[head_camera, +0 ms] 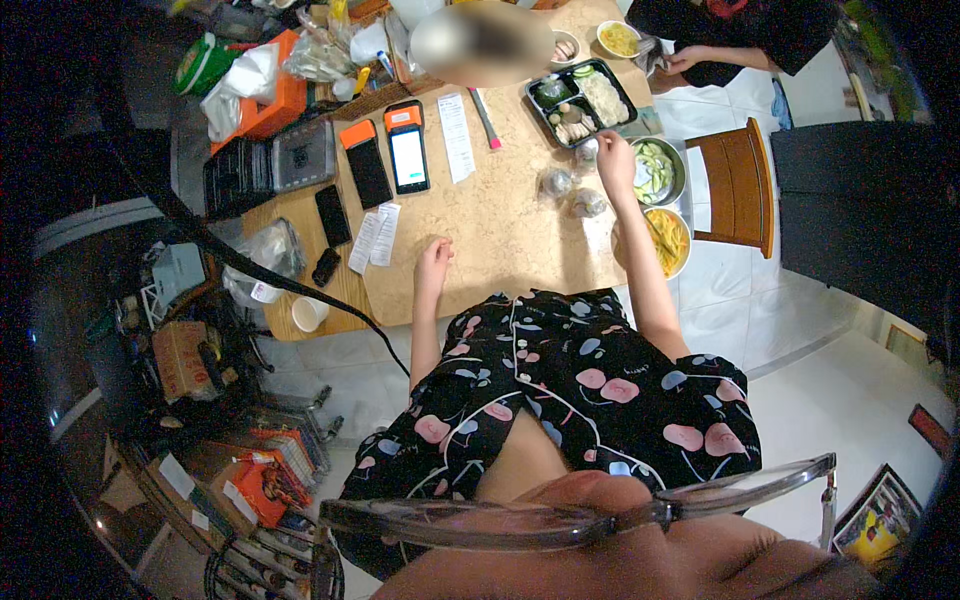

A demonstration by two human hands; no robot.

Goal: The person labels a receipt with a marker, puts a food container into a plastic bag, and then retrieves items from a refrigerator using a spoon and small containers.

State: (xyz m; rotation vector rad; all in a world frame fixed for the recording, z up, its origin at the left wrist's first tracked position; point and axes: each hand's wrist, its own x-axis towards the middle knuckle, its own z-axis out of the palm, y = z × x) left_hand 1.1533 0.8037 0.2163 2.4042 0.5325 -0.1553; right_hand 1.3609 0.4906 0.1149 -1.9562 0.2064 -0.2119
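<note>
My left hand (433,264) hovers at the near edge of the table, fingers loosely curled and apart, with nothing seen in it. Reaching forward, my right hand (616,161) has its fingertips at the near corner of a black compartment meal tray (530,91). White rice (602,101), sliced cucumber and pale pieces of food lie in the tray. Beside that hand are several small plastic-wrapped bundles (587,202), one partly behind the fingers. Whether the fingers pinch anything cannot be made out. To the right stands a metal bowl (680,171) of cucumber slices.
A bowl of yellow shreds (667,241) sits at the right edge. Receipts (456,139), a payment terminal (407,150) and phones (333,214) lie left. A paper cup (309,313) stands near the left corner. Another person's hand (686,58) is at far right, near a wooden chair (731,187).
</note>
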